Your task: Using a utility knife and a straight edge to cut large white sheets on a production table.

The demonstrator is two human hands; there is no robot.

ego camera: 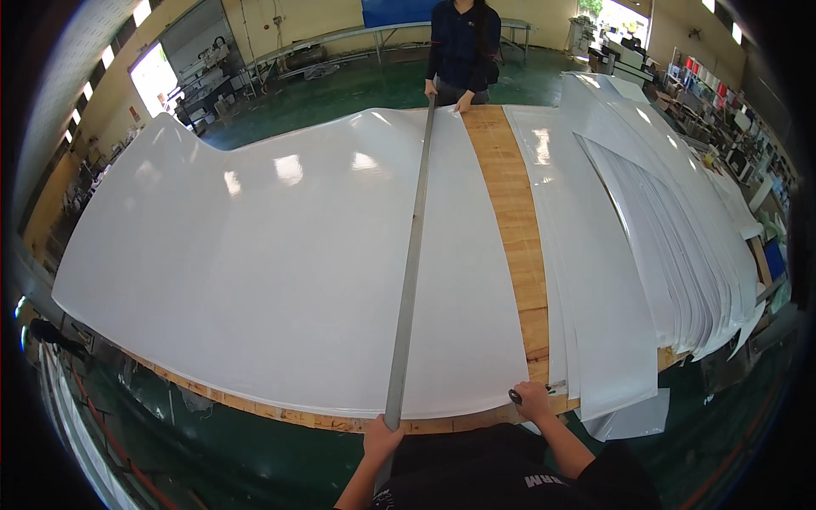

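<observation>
A large glossy white sheet (287, 268) covers the left and middle of a wooden-topped table (529, 280). Across it lies a long, narrow metal straightedge (411, 274), running from the near edge to the far edge. My left hand (382, 440) is closed round the near end of the straightedge, at the table's front edge. To the right, my right hand (533, 400) grips a small tool with a dark handle (515, 396), by the sheet's near right corner; the tool's kind cannot be told. A metallic tip (557, 385) shows beyond that hand.
Across the table a person (464, 51) holds the straightedge's far end and touches the sheet's far corner. Several cut white sheets (669, 255) are stacked on the right, some overhanging the near edge. A long bench (382, 29) stands along the back wall.
</observation>
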